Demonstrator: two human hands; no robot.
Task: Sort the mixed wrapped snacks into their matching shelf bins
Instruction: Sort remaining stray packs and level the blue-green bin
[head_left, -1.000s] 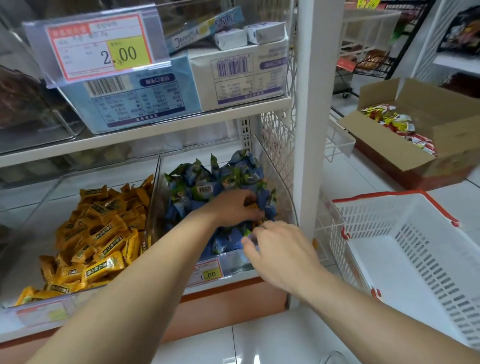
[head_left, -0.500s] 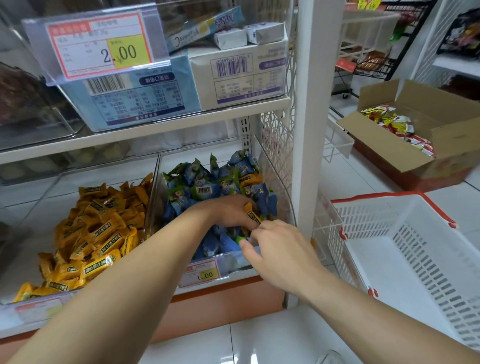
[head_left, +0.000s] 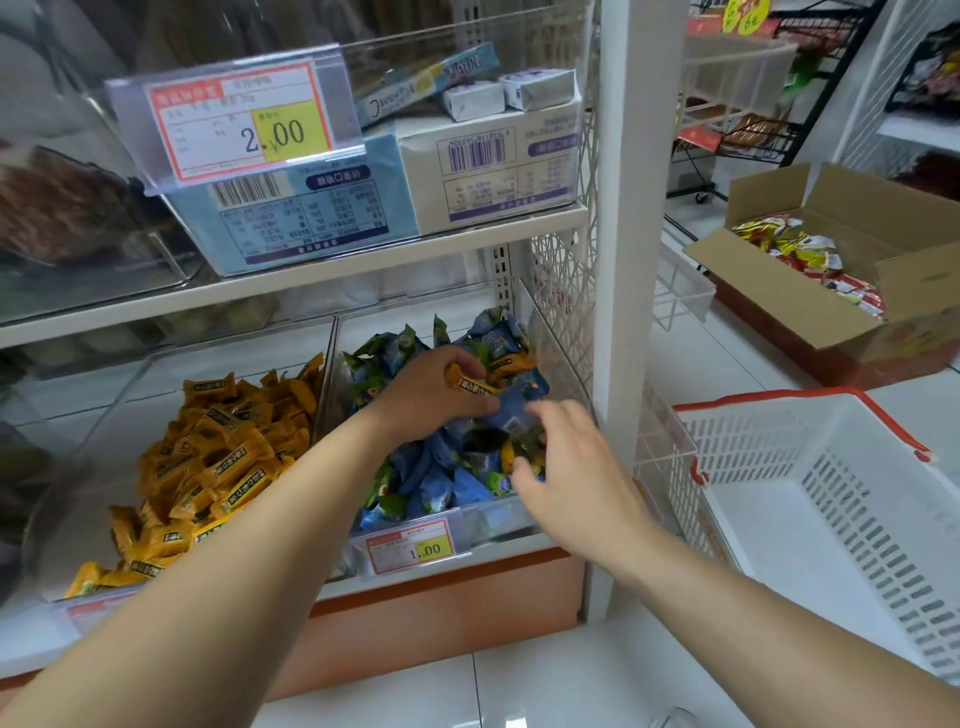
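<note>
On the lower shelf, the clear left bin (head_left: 171, 374) holds a heap of yellow snacks (head_left: 223, 457). Beside it, the left hand (head_left: 426, 400) reaches into the right bin (head_left: 550, 353), fingers pinching 1 stray yellow snack (head_left: 470, 387) by its middle, above the blue snacks (head_left: 447, 483). The wrapper looks light, crinkly and slick, so a pinch across the body or a crimped end should hold. The right hand (head_left: 571, 478) hovers near that bin's front right corner, fingers loosely spread, blurred, with nothing seen held. Further right stand a shelf post (head_left: 623, 260), a white basket (head_left: 769, 400) and a cardboard box (head_left: 779, 306). The clear divider separates the snack from its matching bin.
</note>
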